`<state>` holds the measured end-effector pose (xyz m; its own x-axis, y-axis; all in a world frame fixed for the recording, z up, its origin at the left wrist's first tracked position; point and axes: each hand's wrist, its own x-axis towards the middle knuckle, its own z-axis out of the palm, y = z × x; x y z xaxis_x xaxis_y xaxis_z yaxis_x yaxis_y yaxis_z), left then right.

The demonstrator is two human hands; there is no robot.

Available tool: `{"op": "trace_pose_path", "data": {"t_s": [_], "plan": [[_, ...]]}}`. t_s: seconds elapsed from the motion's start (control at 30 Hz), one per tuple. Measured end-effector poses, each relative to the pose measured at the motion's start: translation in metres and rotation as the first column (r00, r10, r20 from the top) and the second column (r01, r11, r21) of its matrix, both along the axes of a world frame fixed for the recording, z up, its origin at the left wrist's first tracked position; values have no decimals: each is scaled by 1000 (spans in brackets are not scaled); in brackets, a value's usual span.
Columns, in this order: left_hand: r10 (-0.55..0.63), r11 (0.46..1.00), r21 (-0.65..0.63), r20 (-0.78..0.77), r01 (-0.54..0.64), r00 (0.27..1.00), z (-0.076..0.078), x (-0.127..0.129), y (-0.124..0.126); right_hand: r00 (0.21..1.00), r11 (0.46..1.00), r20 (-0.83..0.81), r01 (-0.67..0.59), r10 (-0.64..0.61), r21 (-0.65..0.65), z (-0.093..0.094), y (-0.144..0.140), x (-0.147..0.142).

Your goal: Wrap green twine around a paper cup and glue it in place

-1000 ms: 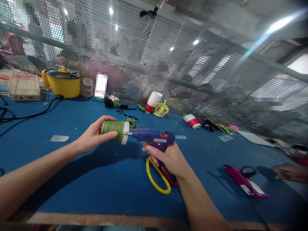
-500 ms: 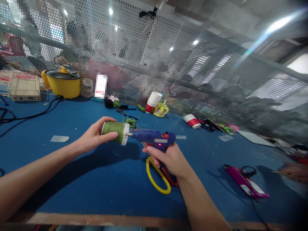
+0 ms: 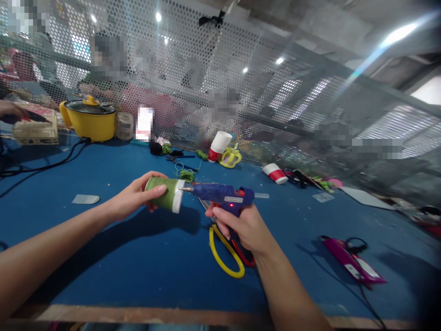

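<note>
My left hand [image 3: 143,192] is closed around a paper cup [image 3: 167,194] wrapped in green yarn, tipped on its side above the table. A bare white band shows at the cup's right end. In my right hand [image 3: 237,225] is a blue hot glue gun [image 3: 220,195], its red light lit and a clear glue stick poking out of the back. The metal nozzle meets or nearly meets the white band; I cannot tell if it touches. Below the gun, scissors [image 3: 225,257] with yellow and red handles lie on the table, partly hidden by my right hand.
On the blue table [image 3: 131,271], a yellow electric pot [image 3: 91,122] and a jar [image 3: 124,125] stand back left. Green yarn [image 3: 186,174], stacked paper cups [image 3: 219,146] and a yellow woven basket [image 3: 230,157] lie behind. A purple device [image 3: 353,261] with a cord rests right. Another person's hand [image 3: 12,110] reaches in at left.
The glue gun has shifted slightly right, and its nozzle sits a little higher on the white band. The cup has turned slightly. Another person's hand has appeared at far left; one at far right has gone.
</note>
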<state>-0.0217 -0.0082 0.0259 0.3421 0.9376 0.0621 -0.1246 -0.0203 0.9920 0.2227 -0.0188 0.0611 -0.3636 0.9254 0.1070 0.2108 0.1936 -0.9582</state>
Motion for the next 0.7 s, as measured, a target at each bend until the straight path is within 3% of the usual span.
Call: {"op": "trace_pose_path", "data": {"t_s": [0.13, 0.4, 0.57, 0.7], "plan": [[-111, 972, -189, 163, 142, 980, -4, 2, 1, 992, 998, -126, -26, 19, -59, -1, 0, -5], [-167, 886, -369, 314, 282, 935, -5, 6, 1, 984, 997, -177, 10, -24, -77, -3, -7, -14], [-191, 857, -405, 323, 318, 927, -6, 6, 0, 986, 995, -167, -7, -10, -99, -6, -6, -15], [-196, 870, -382, 310, 311, 930, -6, 7, -1, 991, 994, -131, -7, -7, -109, -9, -1, -12]]}}
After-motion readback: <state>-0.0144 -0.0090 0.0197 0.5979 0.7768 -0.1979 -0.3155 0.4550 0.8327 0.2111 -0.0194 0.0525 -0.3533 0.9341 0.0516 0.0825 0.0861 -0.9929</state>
